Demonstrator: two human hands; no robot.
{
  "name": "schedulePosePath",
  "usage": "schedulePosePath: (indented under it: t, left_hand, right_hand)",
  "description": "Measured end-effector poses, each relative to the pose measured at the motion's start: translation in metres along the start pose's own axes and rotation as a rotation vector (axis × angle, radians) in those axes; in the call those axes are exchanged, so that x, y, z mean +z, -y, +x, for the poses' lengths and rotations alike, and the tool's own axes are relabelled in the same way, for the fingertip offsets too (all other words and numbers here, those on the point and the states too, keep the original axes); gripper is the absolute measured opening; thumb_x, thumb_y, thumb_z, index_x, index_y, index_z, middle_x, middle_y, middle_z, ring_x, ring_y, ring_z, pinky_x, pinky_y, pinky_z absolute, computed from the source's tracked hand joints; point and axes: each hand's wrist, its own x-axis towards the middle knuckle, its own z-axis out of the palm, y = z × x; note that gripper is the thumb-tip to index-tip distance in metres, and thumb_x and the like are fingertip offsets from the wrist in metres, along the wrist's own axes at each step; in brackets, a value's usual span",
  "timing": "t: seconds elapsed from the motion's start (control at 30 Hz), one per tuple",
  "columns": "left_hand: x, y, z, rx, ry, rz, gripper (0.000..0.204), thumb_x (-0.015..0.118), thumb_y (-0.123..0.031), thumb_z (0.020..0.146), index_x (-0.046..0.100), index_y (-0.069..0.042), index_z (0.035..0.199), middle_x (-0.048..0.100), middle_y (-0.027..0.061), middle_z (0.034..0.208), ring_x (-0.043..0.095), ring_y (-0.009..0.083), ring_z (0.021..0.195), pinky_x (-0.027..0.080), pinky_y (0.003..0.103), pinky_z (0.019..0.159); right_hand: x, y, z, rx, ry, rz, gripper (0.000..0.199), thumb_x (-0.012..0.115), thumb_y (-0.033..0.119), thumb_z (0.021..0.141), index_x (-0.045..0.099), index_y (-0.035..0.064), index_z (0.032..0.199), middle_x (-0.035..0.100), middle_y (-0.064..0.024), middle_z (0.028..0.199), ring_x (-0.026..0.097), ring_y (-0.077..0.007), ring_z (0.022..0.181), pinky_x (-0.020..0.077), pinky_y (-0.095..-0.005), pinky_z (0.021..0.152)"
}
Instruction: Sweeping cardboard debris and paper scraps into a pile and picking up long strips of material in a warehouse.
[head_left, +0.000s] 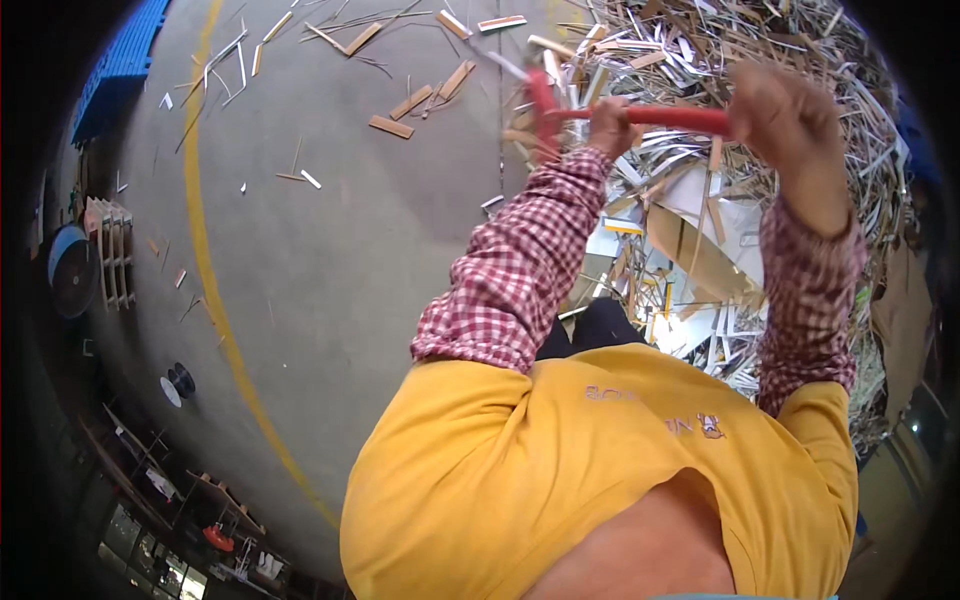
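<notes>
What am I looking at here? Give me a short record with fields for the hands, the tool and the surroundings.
left hand: grips the red handle
right hand: grips the same handle, further along
red-handled tool: held out level over the pile; its head is blurred
scrap pile: strips and offcuts of board
floor: grey concrete with a yellow line, scattered wood bits

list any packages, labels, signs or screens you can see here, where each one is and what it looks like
Printed lettering and small emblem: across the front of the person's yellow shirt, faint brownish letters with a little white and brown figure at the right.
No packages, signs or screens show.
</notes>
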Motion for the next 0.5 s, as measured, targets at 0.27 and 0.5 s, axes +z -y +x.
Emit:
schedulePosePath:
  t: [0.27,0.5]
  left_hand:
    - [-0.137,-0.044,0.008,-0.079,-0.023,0.361,0.023,0.065,-0.027,0.063,0.053,-0.008,0.059,0.053,0.0113,0.061,0.053,0.0297,0.063,0.039,0.041,0.058]
    - [-0.357,0.101,-0.043,-0.383,-0.084,0.892,0.025,0.071,-0.012,0.055,0.051,-0.008,0.068,0.051,0.0112,0.074,0.050,0.0292,0.075,0.041,0.039,0.065]
  right_hand:
    - [0.009,0.032,0.002,-0.526,0.003,0.238,0.006,0.053,0.006,0.071,0.054,0.0003,0.072,0.043,-0.0053,0.052,0.039,-0.0169,0.041,0.0313,-0.0272,0.040]
    - [0.263,-0.097,0.166,-0.037,0.272,0.863,0.027,0.052,0.022,0.083,0.061,-0.0009,0.072,0.058,-0.0006,0.062,0.048,-0.0061,0.056,0.0400,-0.0218,0.049]
